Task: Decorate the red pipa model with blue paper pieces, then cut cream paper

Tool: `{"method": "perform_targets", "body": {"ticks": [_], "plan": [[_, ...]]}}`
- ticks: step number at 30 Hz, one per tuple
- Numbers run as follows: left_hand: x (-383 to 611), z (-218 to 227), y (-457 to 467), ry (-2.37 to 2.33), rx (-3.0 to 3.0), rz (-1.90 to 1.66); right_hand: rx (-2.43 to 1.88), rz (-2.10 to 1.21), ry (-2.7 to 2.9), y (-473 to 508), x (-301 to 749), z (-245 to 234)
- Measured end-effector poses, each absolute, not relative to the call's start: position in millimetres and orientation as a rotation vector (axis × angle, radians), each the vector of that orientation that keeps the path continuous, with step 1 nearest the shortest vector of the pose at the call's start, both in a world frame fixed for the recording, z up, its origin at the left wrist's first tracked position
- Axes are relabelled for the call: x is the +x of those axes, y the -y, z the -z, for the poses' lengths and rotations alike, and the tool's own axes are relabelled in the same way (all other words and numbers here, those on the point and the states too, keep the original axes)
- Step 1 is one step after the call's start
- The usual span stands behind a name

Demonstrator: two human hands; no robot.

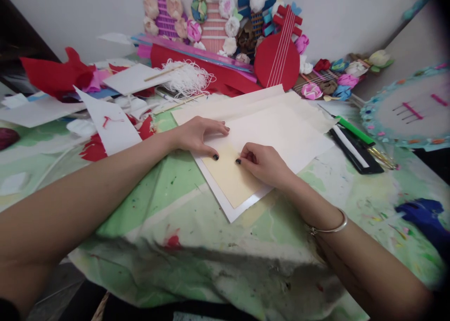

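Observation:
My left hand (200,136) lies flat with fingers stretched out on a stack of cream and white paper sheets (281,129) in the middle of the table. My right hand (262,164) rests just right of it, fingers curled and pinched on the edge of the white top sheet, where it overlaps a yellowish cream card (230,180). A silver bangle (330,227) circles my right wrist. The sheets lie on a green, paint-spattered table cover (168,204).
Red and white paper scraps (105,124) and white string (186,77) lie at back left. Paper flowers and a red paper guitar (277,54) stand along the wall. A green pen and black ruler (355,143) lie right, beside a round turquoise-rimmed craft (411,110).

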State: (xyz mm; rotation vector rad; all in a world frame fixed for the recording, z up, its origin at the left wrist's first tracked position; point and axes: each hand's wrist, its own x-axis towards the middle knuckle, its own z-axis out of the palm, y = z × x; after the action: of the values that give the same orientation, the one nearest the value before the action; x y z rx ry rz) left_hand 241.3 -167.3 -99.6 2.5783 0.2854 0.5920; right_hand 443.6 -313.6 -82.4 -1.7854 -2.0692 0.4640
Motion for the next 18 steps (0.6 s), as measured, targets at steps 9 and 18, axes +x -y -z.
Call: {"method": "perform_targets", "body": {"ticks": [9,18], "plan": [[241.1,97.5,168.6,-0.293,2.581,-0.586,-1.794,-0.465,2.000,312.6,445.2,86.0],[240.6,100.2,166.5,-0.259,2.595,-0.595,-1.795,-0.478,1.991,312.5,444.8,86.4]]}}
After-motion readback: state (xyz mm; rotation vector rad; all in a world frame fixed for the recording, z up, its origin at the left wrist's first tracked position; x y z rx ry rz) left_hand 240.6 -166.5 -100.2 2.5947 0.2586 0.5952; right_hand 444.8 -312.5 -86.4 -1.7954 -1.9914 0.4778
